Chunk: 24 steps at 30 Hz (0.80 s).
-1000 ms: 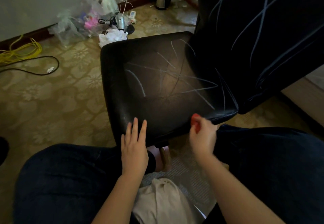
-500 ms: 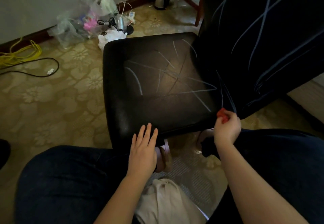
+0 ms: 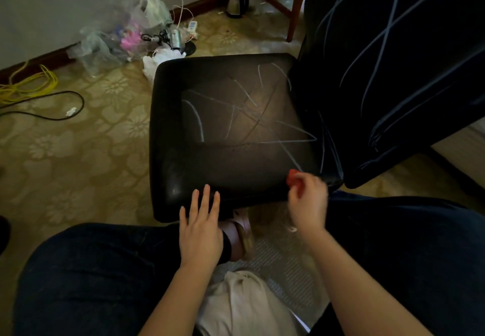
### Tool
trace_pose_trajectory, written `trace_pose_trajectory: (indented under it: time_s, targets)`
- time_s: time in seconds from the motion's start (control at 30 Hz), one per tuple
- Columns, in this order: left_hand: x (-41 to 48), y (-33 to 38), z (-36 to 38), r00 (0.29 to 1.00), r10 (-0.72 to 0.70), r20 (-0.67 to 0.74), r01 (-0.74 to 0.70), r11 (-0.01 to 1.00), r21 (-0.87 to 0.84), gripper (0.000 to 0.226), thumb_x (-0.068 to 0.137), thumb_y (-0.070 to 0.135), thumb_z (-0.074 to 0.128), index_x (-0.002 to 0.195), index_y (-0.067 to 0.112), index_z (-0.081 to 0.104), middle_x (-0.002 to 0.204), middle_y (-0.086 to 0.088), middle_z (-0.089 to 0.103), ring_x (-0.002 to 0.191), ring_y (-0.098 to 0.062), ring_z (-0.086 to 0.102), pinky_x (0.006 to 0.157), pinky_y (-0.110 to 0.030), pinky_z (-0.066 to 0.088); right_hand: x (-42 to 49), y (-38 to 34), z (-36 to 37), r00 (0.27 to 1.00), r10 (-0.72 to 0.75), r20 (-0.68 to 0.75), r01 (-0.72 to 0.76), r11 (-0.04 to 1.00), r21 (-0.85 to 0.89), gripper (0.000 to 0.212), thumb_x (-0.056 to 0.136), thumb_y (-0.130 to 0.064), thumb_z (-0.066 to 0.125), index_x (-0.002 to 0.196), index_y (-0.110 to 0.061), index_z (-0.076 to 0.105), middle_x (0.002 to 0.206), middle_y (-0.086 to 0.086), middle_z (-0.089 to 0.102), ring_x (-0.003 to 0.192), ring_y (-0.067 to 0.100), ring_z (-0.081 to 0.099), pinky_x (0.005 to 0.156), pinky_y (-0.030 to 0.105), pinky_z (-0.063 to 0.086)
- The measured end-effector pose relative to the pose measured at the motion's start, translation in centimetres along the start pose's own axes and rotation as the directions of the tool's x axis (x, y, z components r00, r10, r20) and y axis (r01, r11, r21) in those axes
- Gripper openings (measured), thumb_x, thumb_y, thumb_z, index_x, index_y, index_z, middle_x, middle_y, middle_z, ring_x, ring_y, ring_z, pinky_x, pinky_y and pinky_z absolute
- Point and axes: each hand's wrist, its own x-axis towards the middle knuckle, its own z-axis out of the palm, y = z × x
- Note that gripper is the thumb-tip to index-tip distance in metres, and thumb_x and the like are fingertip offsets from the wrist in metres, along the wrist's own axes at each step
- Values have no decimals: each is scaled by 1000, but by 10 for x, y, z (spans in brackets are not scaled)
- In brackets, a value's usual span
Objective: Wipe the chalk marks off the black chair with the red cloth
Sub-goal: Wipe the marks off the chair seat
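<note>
Hands first, nearest the viewer. Pressing the left hand (image 3: pixel 200 228) flat on the near edge of the black chair (image 3: pixel 170 151) seat, fingers straight and close together, holding nothing, seemingly steadying it. Gripping the red cloth (image 3: pixel 292 179) in the right hand (image 3: pixel 308 200), fingers curled round a tight wad, only a small red lump showing past the knuckles. Touching that wad to the seat's near right corner, just where one chalk line ends.

Swinging back along the seat's near edge: half a second ago lying further right, against the foot of the backrest, and a second ago about where it is now. Judging from that, rubbing in short side-to-side strokes at the corner, with the wiping barely begun and the chalk marks (image 3: pixel 262 128) across the middle of the seat looking as bright as before.

Finding no long axis on the cloth, balled up and mostly hidden. Taking the chair as facing left across the view, with the backrest (image 3: pixel 393 59) rising from the seat's right side and carrying long crossing lines of its own, untouched. Running mostly diagonally over the seat, those nearer lines, crossing about its centre.
</note>
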Motion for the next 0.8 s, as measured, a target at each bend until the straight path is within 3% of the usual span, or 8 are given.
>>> trace_pose_trajectory:
  time_s: [0.07,0.2,0.27,0.37,0.5,0.57,0.63,0.8]
  targets:
    - [0,1,-2,1000,-30,-7,30,1000,4,79,78,17,73,150,16,40,161,-8,27,148,-31,25,113,-56,33,21,20,-13,962,241,-131,-236,970,55,25,83,-1,64,107,-7,68,105,16,65,100,34,59,93,40,46]
    - [0,4,-7,996,-70,57,70,998,4,77,94,25,54,158,19,12,166,-5,-1,153,-28,-2,121,-51,16,42,47,-28,769,606,-203,-571,794,210,25,89,-13,61,114,-16,66,113,12,64,108,34,61,100,44,49]
    - [-1,5,-10,993,-87,79,85,996,23,77,97,29,49,158,17,3,165,-7,-9,152,-28,-8,122,-50,12,30,38,-26,840,512,-179,-493,859,141,27,86,-8,62,111,-15,69,109,13,66,103,35,61,97,45,50]
    - [2,8,-10,990,-115,86,115,993,13,83,94,33,55,157,11,6,165,-12,-7,152,-32,-3,120,-51,17,-6,12,-9,991,115,-63,-114,993,25,29,80,2,67,106,-11,73,103,9,71,92,31,63,90,41,51]
    - [5,7,-7,987,-151,59,152,988,-5,91,84,29,70,154,3,19,163,-17,12,150,-35,14,114,-54,29,-24,2,-1,987,-141,73,141,990,-5,29,79,2,72,105,-9,72,102,7,70,96,28,59,90,34,45]
    - [4,5,-8,986,-154,64,155,988,-15,91,84,27,70,155,4,18,163,-16,14,150,-34,15,114,-54,29,-9,15,-9,992,-116,56,118,992,-34,29,80,3,68,107,-9,71,104,9,68,100,30,57,93,34,44]
    - [1,7,-9,987,-143,68,145,989,-23,87,85,27,69,155,6,21,163,-15,16,150,-32,17,115,-54,29,12,31,-21,996,76,-40,-78,996,-48,28,85,-1,62,111,-9,70,108,13,66,104,34,57,95,39,45]
    - [3,26,-6,999,-10,51,15,995,-96,83,72,20,82,146,10,45,155,-15,37,143,-32,36,108,-53,36,10,36,-26,946,311,-88,-301,947,114,39,95,-16,60,134,-13,58,129,13,60,119,29,55,107,41,44]
